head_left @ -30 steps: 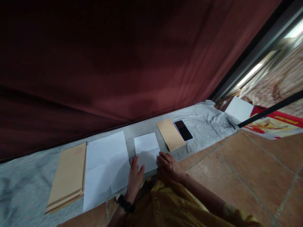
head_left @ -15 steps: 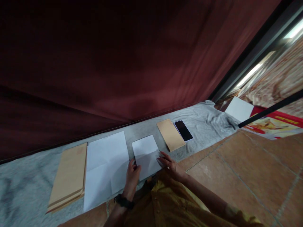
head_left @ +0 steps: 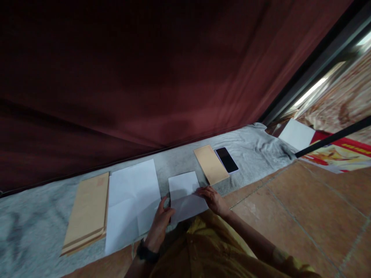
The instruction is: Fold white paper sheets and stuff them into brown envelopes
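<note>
beside an envelope (head_left: 211, 164), the right hand (head_left: 213, 199) pinches a small paper (head_left: 185, 189); the left hand (head_left: 160, 222), fingers parted, touches it.

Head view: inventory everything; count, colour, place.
Envelope stack: count unclear, tan, left
Large sheet: 1, white, beside stack
Small sheet: 1, white, lower centre
Envelope: 1, tan, right of small sheet
Phone: 1, black, beside envelope
Cloth: 1, grey, under these
Curtain: 1, dark red, behind
Printed panel: 1, multicoloured, far right
Blank panel: 1, white, beside printed panel
Bar: 1, black, across printed panel
Frame: 1, dark, upper right
Patterned surface: 1, brownish, right edge
Floor: 1, brown, lower right
Shirt: 1, yellow, bottom centre
Wristband: 1, black, left wrist
Left hand: 1, small sheet's left edge
Right hand: 1, small sheet's right edge
</note>
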The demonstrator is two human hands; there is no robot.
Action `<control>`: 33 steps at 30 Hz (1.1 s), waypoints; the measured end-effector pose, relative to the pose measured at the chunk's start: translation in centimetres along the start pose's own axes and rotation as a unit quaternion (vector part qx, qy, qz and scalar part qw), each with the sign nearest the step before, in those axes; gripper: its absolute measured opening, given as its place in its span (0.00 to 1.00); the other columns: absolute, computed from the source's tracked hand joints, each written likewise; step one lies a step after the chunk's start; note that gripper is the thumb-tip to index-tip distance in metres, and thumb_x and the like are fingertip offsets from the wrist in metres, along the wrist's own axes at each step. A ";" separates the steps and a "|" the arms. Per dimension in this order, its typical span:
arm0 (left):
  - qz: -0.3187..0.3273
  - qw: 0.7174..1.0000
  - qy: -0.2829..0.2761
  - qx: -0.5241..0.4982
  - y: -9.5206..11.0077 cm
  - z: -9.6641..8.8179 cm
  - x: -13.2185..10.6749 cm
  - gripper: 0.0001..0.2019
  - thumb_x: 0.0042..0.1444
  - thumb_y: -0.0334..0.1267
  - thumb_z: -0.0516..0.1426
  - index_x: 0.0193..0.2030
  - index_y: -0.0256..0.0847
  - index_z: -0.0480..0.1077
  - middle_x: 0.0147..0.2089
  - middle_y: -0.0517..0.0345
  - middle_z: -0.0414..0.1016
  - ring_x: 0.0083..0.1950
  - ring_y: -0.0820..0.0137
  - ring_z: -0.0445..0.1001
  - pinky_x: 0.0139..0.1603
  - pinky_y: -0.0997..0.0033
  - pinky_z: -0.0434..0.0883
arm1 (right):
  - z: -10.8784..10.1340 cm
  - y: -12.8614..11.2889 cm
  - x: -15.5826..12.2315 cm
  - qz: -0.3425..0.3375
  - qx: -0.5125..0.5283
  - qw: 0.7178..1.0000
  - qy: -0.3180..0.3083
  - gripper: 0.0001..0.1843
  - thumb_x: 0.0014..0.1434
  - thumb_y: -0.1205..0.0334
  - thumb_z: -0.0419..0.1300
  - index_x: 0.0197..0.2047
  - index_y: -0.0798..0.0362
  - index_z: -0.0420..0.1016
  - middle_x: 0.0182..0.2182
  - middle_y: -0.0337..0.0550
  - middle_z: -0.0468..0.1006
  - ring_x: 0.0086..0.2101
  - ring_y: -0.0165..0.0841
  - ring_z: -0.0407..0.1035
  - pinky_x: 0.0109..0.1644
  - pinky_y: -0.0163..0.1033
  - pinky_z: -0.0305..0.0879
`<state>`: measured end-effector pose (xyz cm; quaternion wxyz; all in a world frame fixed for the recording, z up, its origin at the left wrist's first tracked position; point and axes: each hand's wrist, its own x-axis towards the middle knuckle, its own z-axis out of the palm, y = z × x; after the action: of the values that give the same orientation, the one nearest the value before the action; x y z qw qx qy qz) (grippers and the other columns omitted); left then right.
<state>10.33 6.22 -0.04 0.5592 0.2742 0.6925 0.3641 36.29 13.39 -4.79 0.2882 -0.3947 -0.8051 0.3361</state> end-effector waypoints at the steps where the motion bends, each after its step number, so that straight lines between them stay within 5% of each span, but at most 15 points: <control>1: -0.003 1.000 -0.003 -0.010 0.1 0.1 -0.4 0.41 0.50 0.42 0.57 0.72 0.39 0.53 0.34 0.59 0.80 0.34 0.66 0.78 0.35 0.68 0.72 | 0.0 0.0 0.0 0.001 0.001 1.000 -0.009 0.17 0.69 0.67 0.51 0.53 0.47 0.78 0.50 0.46 0.80 0.51 0.37 0.73 0.56 0.44 0.71; 8: -0.010 0.993 0.012 -0.121 0.4 -0.1 -1.4 0.37 0.48 0.57 0.59 0.62 0.36 0.65 0.37 0.54 0.80 0.35 0.65 0.79 0.35 0.67 0.72 | 0.2 0.0 0.3 0.063 0.010 0.998 -0.003 0.10 0.68 0.63 0.55 0.46 0.51 0.77 0.43 0.46 0.80 0.44 0.37 0.74 0.50 0.41 0.70; 12: 0.040 0.997 0.050 0.039 0.0 -0.4 0.0 0.30 0.46 0.56 0.59 0.51 0.36 0.73 0.34 0.55 0.79 0.32 0.65 0.77 0.33 0.66 0.72 | 0.3 -0.3 1.1 0.096 0.010 0.995 0.001 0.07 0.67 0.63 0.55 0.41 0.52 0.74 0.38 0.44 0.78 0.39 0.36 0.73 0.44 0.38 0.68; 17: 0.064 0.967 0.061 0.238 0.1 -0.1 2.0 0.24 0.55 0.54 0.53 0.48 0.37 0.74 0.35 0.53 0.80 0.30 0.65 0.76 0.30 0.68 0.70 | 0.6 -0.6 1.7 0.144 -0.025 0.989 0.019 0.03 0.65 0.62 0.57 0.40 0.51 0.70 0.33 0.39 0.76 0.33 0.33 0.71 0.38 0.35 0.66; 24: 0.064 0.929 0.088 0.354 1.3 0.0 2.8 0.12 0.61 0.44 0.54 0.39 0.42 0.75 0.43 0.49 0.82 0.44 0.61 0.79 0.41 0.68 0.68 | 1.4 -0.8 2.0 0.143 -0.066 0.986 0.048 0.12 0.66 0.63 0.55 0.52 0.52 0.69 0.40 0.44 0.79 0.38 0.35 0.74 0.43 0.38 0.70; 33: 0.040 0.894 0.092 0.437 1.9 0.7 2.9 0.10 0.64 0.43 0.52 0.40 0.45 0.73 0.42 0.54 0.82 0.44 0.62 0.80 0.38 0.68 0.65 | 2.5 -0.6 2.1 0.129 -0.129 0.980 0.076 0.22 0.66 0.65 0.52 0.63 0.54 0.62 0.51 0.52 0.77 0.47 0.40 0.74 0.52 0.43 0.72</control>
<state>10.27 9.72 -0.20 0.3017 0.4836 0.8186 0.0706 33.08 14.09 -5.43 0.2490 -0.5535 -0.7599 0.2329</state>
